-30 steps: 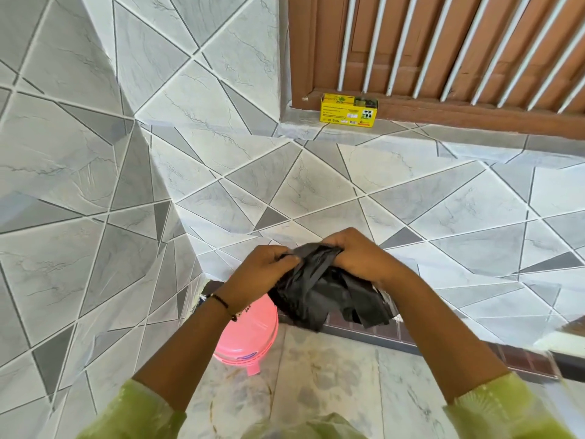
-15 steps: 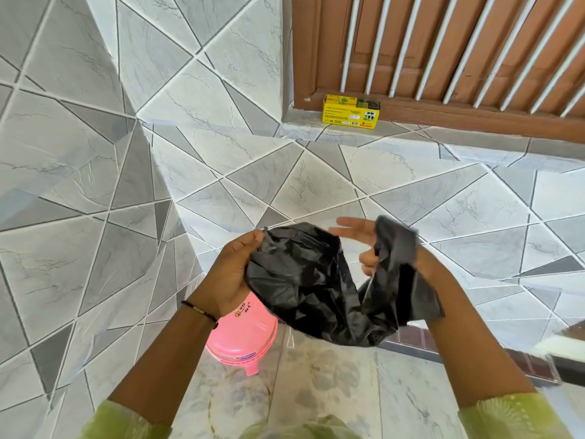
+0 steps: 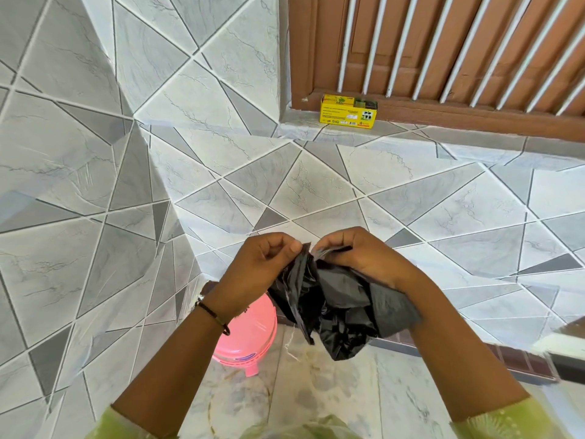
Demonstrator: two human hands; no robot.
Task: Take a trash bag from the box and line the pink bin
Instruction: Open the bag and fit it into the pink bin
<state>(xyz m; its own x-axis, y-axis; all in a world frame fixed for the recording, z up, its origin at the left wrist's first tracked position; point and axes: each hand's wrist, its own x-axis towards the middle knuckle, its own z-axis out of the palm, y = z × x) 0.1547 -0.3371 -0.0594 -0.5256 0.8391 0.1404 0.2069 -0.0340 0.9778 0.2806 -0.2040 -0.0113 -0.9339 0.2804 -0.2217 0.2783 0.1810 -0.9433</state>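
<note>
Marble floor [image 3: 332, 391]: pink bin [image 3: 250, 337] on it. Tiled ledge [image 3: 411, 137]: yellow box [image 3: 349, 112] (by window frame).

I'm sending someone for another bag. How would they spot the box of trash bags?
Find the brown wooden window frame with white bars. The box stands on the tiled ledge at its lower left corner. It is small and bright yellow, the only item there.

Single head-worn wide-angle view. It faces forward and down, close over both hands [image 3: 316, 264], tiled wall [image 3: 221, 172] beyond.
</note>
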